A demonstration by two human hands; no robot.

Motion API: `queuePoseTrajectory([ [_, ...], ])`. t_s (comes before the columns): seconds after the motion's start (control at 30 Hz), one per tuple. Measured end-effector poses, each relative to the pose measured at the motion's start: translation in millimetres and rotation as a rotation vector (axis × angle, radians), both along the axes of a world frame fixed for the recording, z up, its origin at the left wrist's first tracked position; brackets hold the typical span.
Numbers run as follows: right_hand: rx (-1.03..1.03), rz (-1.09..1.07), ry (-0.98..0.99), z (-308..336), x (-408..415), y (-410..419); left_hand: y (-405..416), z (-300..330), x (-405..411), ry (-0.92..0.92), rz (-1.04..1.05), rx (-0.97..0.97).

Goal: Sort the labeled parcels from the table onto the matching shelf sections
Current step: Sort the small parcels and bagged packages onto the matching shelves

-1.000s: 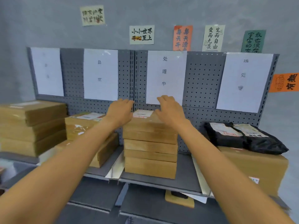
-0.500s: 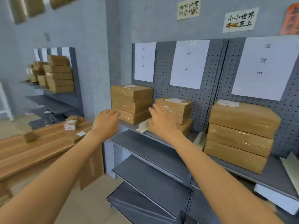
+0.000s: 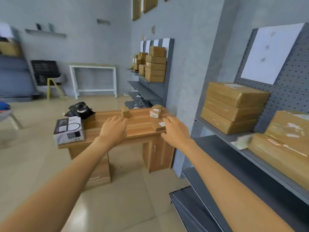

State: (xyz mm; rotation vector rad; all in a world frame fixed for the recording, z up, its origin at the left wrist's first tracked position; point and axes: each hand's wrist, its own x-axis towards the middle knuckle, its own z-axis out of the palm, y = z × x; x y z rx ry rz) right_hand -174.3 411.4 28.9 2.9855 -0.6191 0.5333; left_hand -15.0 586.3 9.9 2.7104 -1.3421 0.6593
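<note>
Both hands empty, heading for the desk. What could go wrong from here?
1. The white box overhangs the desk corner; a bump could tip it off.
2. The small parcels sit close together near the right hand, so a hasty grip might take the wrong one or knock its neighbour.
3. Their labels look small and blurred here; misreading one means the wrong shelf section.

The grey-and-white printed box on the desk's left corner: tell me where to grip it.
Take the grey-and-white printed box by its two short ends, one hand on each, coming from above. It lies flat and wide, likely too broad for one hand, and overhangs the desk corner.
</note>
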Motion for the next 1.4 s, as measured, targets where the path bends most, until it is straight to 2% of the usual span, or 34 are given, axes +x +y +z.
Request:
queuePoseTrajectory([
  [0.33, 0.040, 0.187, 0.058, -41, 162, -42, -17, -47, 123, 0.084, 0.253, 0.149],
  [0.7, 0.100, 0.330, 0.102, -67, 273, -69, -23, -65, 202, 0.189, 0.397, 0.082],
  [1.0, 0.119, 0.287, 0.183, -101, 360, -108, -41, -92, 300, 0.221, 0.409, 0.088],
  [1.27, 0.129, 0.211, 0.238, -109, 461, -157, -57, -105, 428, 0.254, 0.422, 0.108],
  [1.4, 0.127, 0.164, 0.207, -105, 501, -180, -91, -103, 482, 0.278, 0.377, 0.117],
])
